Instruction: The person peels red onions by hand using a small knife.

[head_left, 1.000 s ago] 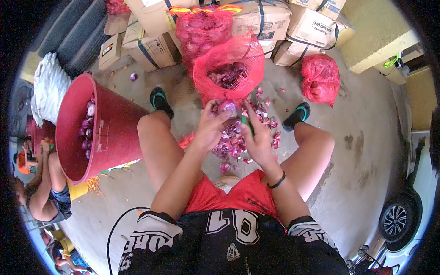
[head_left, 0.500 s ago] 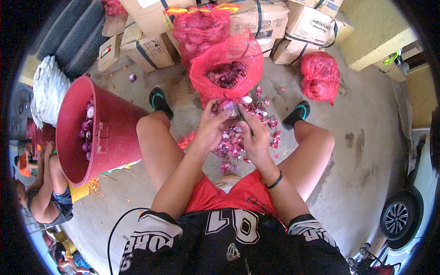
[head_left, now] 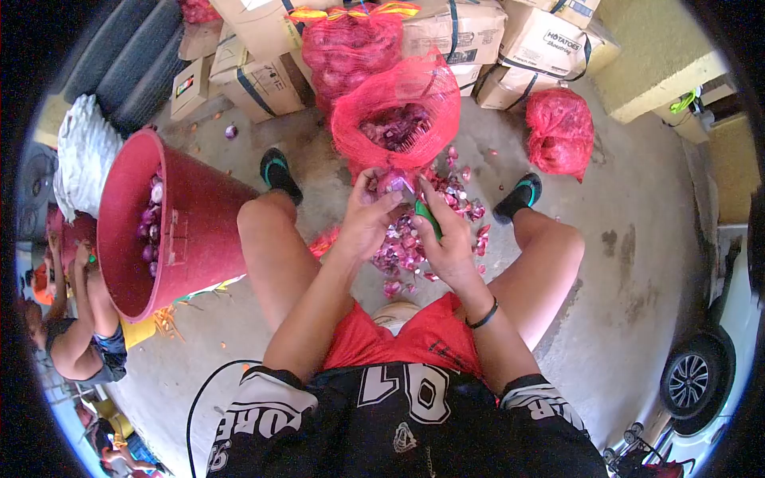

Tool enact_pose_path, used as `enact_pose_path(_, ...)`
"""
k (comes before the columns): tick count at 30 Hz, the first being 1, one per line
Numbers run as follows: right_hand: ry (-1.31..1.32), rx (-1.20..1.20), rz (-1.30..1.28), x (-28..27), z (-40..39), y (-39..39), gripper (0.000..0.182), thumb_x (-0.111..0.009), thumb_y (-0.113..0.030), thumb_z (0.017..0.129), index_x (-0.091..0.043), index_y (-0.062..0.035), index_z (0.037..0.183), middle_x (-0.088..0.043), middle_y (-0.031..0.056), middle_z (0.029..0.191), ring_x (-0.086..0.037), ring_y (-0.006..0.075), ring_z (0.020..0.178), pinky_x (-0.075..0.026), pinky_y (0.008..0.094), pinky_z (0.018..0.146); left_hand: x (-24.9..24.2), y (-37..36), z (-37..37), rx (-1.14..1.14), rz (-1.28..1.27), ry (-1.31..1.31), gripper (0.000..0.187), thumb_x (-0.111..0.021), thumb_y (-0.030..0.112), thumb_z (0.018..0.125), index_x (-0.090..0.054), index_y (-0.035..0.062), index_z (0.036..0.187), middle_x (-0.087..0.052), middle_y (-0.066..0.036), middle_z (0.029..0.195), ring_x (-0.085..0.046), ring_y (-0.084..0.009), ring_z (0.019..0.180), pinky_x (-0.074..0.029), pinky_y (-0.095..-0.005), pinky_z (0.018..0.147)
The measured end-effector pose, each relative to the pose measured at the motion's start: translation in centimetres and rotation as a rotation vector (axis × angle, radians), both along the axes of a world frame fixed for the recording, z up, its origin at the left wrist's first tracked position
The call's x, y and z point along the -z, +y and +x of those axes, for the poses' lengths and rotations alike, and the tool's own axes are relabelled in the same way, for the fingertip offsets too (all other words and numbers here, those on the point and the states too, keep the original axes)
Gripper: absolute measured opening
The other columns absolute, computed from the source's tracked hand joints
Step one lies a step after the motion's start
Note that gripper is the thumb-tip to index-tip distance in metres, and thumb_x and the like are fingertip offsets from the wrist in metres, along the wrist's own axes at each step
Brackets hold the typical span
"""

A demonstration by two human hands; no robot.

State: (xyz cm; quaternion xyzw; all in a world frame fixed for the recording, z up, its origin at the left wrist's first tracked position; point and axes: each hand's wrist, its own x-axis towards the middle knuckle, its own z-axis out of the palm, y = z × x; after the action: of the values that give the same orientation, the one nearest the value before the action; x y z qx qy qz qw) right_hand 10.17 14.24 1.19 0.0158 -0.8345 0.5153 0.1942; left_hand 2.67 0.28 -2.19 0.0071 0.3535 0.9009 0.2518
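Note:
My left hand (head_left: 366, 225) is wrapped round a red onion (head_left: 391, 182), held between thumb and fingers over the floor between my knees. Beside it, my right hand (head_left: 450, 243) grips a small knife by its green handle (head_left: 428, 218). The blade is hard to make out near the onion. Beneath both hands lies a heap of purple onion skins (head_left: 398, 248). Just beyond them an open red mesh sack (head_left: 348, 135) holds more dark skins.
At my left stands a large red tub (head_left: 209, 231) with red onions (head_left: 149, 231) inside. A full mesh sack of onions (head_left: 351, 60) leans before stacked cartons (head_left: 550, 46). Another red bag (head_left: 559, 131) sits at right. A co-worker (head_left: 76, 338) sits at far left.
My right hand has turned, so the green knife handle now shows. The onion stays in my left hand at nearly the same place. The co-worker's arms have shifted.

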Motion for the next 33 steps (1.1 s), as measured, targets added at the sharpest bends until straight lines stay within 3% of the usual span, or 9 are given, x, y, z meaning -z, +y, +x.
enact_pose_path(4, 0.015, -0.013, 0.148, 0.1, -0.2, 0.6, 0.048, -0.061, -0.004, 0.088, -0.053, -0.0043, 0.135, -0.062, 0.0182, 0.088, -0.060, 0.0266, 0.071, -0.050, 0.0352, 0.068, -0.4, 0.3, 0.1, -0.020, 0.032, -0.035, 0.043, -0.068, -0.003, 0.084, -0.047, 0.0113, 0.119, -0.061, -0.008, 0.113, -0.062, -0.0216, 0.104, -0.053, -0.0413, 0.090)
enact_pose_path(7, 0.156, -0.021, 0.059, 0.9, -0.7, 0.8, 0.043, -0.059, -0.008, 0.092, -0.054, -0.0046, 0.135, -0.058, 0.0092, 0.078, -0.054, 0.0170, 0.063, -0.046, 0.0302, 0.059, -0.9, 0.3, 0.1, -0.008, 0.054, -0.018, 0.043, -0.067, -0.002, 0.084, -0.046, 0.0107, 0.120, -0.061, -0.009, 0.115, -0.063, -0.0230, 0.104, -0.053, -0.0430, 0.090)
enact_pose_path(10, -0.275, -0.038, -0.569, 0.4, 0.3, 0.5, 0.038, -0.055, -0.013, 0.098, -0.054, -0.0051, 0.135, -0.054, 0.0001, 0.079, -0.049, 0.0074, 0.062, -0.043, 0.0245, 0.056, -0.8, 0.2, 0.1, 0.044, 0.068, 0.038, 0.048, -0.067, 0.001, 0.084, -0.042, 0.0103, 0.125, -0.059, -0.012, 0.120, -0.060, -0.0263, 0.110, -0.050, -0.0464, 0.096)
enact_pose_path(13, -0.290, -0.006, -0.770, 0.9, 0.1, 1.3, 0.037, -0.050, -0.017, 0.101, -0.053, -0.0057, 0.136, -0.051, -0.0043, 0.085, -0.044, 0.0018, 0.063, -0.039, 0.0196, 0.055, -0.3, 0.0, 0.1, 0.100, 0.111, 0.044, 0.052, -0.067, 0.004, 0.085, -0.040, 0.0098, 0.129, -0.058, -0.014, 0.124, -0.058, -0.0285, 0.115, -0.048, -0.0483, 0.100)
enact_pose_path(14, -0.286, -0.049, -0.868, 0.9, 0.2, 1.6, 0.037, -0.051, -0.017, 0.101, -0.053, -0.0059, 0.137, -0.054, -0.0025, 0.089, -0.044, 0.0029, 0.062, -0.039, 0.0193, 0.055, -0.2, 0.0, 0.2, 0.118, 0.132, 0.035, 0.053, -0.068, 0.005, 0.085, -0.040, 0.0096, 0.130, -0.057, -0.015, 0.125, -0.058, -0.0290, 0.116, -0.048, -0.0487, 0.100)
enact_pose_path(18, -0.228, -0.193, -0.649, 1.1, 0.7, 1.9, 0.038, -0.050, -0.017, 0.101, -0.052, -0.0065, 0.137, -0.053, -0.0030, 0.085, -0.044, 0.0031, 0.063, -0.038, 0.0190, 0.055, -0.7, -0.1, -0.2, 0.091, 0.144, 0.022, 0.055, -0.069, 0.009, 0.085, -0.041, 0.0091, 0.132, -0.055, -0.014, 0.130, -0.057, -0.0299, 0.118, -0.047, -0.0486, 0.102)
enact_pose_path(20, -0.274, -0.229, -0.729, 0.7, 1.0, 1.6, 0.038, -0.050, -0.017, 0.101, -0.051, -0.0064, 0.138, -0.053, -0.0030, 0.083, -0.045, 0.0033, 0.064, -0.039, 0.0193, 0.055, -0.6, 0.0, -0.3, 0.050, 0.069, 0.031, 0.055, -0.069, 0.010, 0.085, -0.042, 0.0092, 0.133, -0.055, -0.013, 0.131, -0.057, -0.0298, 0.118, -0.046, -0.0484, 0.102)
enact_pose_path(33, -0.196, 0.208, -0.925, 2.3, -0.5, 5.5, 0.038, -0.049, -0.023, 0.102, -0.052, -0.0076, 0.136, -0.055, -0.0046, 0.082, -0.045, 0.0031, 0.064, -0.037, 0.0181, 0.053, 0.1, -1.0, -0.7, 0.194, 0.113, -0.066, 0.054, -0.067, 0.010, 0.087, -0.042, 0.0075, 0.134, -0.059, -0.015, 0.125, -0.061, -0.0281, 0.113, -0.052, -0.0454, 0.097)
